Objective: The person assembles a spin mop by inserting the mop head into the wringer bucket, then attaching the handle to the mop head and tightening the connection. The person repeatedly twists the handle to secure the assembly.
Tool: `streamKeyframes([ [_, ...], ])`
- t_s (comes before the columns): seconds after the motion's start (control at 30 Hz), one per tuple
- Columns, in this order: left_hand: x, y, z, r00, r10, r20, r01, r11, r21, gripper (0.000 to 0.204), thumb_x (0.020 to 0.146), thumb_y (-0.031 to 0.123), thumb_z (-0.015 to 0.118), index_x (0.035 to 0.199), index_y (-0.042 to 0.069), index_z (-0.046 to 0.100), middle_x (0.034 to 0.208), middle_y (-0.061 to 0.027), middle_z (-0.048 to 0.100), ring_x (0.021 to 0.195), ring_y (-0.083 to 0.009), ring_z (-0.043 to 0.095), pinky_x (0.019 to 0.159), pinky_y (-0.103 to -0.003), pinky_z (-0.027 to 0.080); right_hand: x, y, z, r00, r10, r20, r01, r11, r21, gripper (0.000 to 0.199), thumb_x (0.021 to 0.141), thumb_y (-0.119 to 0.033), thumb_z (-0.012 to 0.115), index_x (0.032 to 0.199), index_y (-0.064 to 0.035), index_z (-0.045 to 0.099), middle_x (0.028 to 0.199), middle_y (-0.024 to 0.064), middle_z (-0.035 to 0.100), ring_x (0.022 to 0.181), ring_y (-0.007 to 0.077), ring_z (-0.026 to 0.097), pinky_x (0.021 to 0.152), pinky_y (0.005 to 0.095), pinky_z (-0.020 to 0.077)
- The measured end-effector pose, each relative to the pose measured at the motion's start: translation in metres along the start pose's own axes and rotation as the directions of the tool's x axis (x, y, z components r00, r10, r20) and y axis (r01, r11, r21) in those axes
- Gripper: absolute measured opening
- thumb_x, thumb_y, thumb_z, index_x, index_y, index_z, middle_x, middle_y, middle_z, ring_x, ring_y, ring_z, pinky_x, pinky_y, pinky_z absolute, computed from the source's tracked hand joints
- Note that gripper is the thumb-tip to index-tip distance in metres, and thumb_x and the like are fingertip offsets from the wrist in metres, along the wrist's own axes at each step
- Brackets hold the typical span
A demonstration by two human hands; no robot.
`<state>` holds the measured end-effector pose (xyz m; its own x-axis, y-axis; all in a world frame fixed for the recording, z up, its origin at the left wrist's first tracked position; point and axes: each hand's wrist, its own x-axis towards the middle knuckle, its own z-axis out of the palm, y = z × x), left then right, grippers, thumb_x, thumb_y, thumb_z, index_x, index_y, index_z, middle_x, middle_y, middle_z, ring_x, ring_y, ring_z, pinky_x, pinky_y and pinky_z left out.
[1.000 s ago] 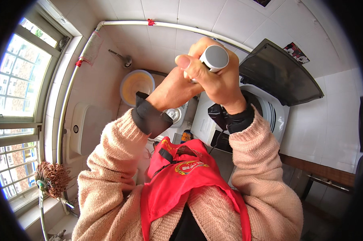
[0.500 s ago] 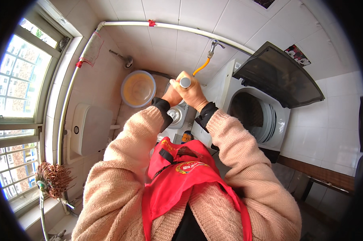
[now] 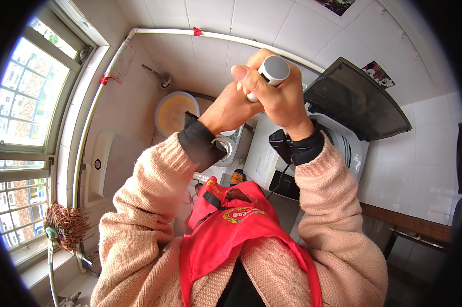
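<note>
A short grey-capped cylinder with a white body (image 3: 272,74) is held up close to the camera, above the middle of the scene, its round flat end facing the lens. The right hand (image 3: 284,100) wraps around its lower part, fingers curled and pressed together on the far side, the thumb lying across the near side. The left hand (image 3: 231,110) comes in from the left and meets the right hand just below the cylinder; its fingers are hidden behind the right hand, so how they are set cannot be told. Both wrists show dark cuffs under pink knitted sleeves (image 3: 154,194), and a red apron (image 3: 231,230) hangs at the near edge.

Below and beyond the hands stands a white top-loading washing machine (image 3: 264,153) with its dark tinted lid (image 3: 356,105) raised to the right. Left of it, on the floor, sits a round yellow plastic basin (image 3: 172,112). A white pipe (image 3: 220,36) runs along the tiled far wall. At the far left is a window (image 3: 24,97), with a brown bristly brush head (image 3: 64,225) near its lower corner.
</note>
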<state>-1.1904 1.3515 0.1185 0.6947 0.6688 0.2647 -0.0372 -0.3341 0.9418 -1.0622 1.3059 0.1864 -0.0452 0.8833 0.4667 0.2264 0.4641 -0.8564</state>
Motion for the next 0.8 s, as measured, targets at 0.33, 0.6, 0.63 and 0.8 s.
streamKeyframes([
  [0.33, -0.015, -0.115, 0.023, 0.983, -0.181, -0.018, 0.182, 0.982, 0.057, 0.019, 0.090, 0.011, 0.063, 0.105, 0.002, 0.056, 0.096, -0.0071, 0.061, 0.090, -0.0146, 0.053, 0.081, -0.035, 0.049, -0.045, 0.111, 0.035, 0.979, 0.161, -0.126, -0.168, 0.985, -0.042, 0.021, 0.089, -0.013, 0.069, 0.078, -0.0046, 0.054, 0.069, -0.0018, 0.056, 0.063, 0.0080, 0.050, 0.060, 0.0266, 0.0446],
  [0.6, -0.034, -0.162, 0.025, 0.968, -0.251, 0.009, 0.243, 0.945, 0.220, 0.012, 0.090, 0.006, 0.059, 0.101, 0.002, 0.060, 0.094, -0.0093, 0.065, 0.090, -0.0163, 0.058, 0.080, -0.036, 0.050, -0.067, 0.143, 0.050, 0.966, 0.257, -0.031, -0.259, 0.955, -0.142, 0.023, 0.090, -0.021, 0.070, 0.083, -0.0046, 0.055, 0.070, 0.0046, 0.056, 0.066, 0.0131, 0.051, 0.065, 0.0312, 0.0474],
  [0.63, -0.031, -0.155, 0.021, 0.968, -0.244, 0.063, 0.222, 0.944, 0.245, 0.015, 0.090, 0.004, 0.060, 0.105, 0.002, 0.059, 0.096, -0.0090, 0.064, 0.091, -0.0163, 0.058, 0.081, -0.036, 0.050, -0.065, 0.138, 0.047, 0.938, 0.348, 0.013, -0.343, 0.930, -0.134, 0.023, 0.090, -0.021, 0.070, 0.082, -0.0043, 0.056, 0.070, 0.0032, 0.056, 0.067, 0.0107, 0.050, 0.065, 0.0301, 0.0471],
  [0.8, -0.015, -0.069, 0.010, 0.997, -0.010, 0.072, -0.006, 0.975, 0.221, 0.026, 0.089, 0.003, 0.064, 0.113, -0.001, 0.054, 0.101, -0.0090, 0.062, 0.092, -0.0159, 0.056, 0.083, -0.033, 0.050, -0.030, 0.064, 0.016, 0.970, 0.210, 0.122, -0.198, 0.975, -0.104, 0.022, 0.090, -0.020, 0.071, 0.078, -0.0053, 0.059, 0.065, -0.0038, 0.052, 0.065, 0.0041, 0.047, 0.057, 0.0249, 0.0426],
])
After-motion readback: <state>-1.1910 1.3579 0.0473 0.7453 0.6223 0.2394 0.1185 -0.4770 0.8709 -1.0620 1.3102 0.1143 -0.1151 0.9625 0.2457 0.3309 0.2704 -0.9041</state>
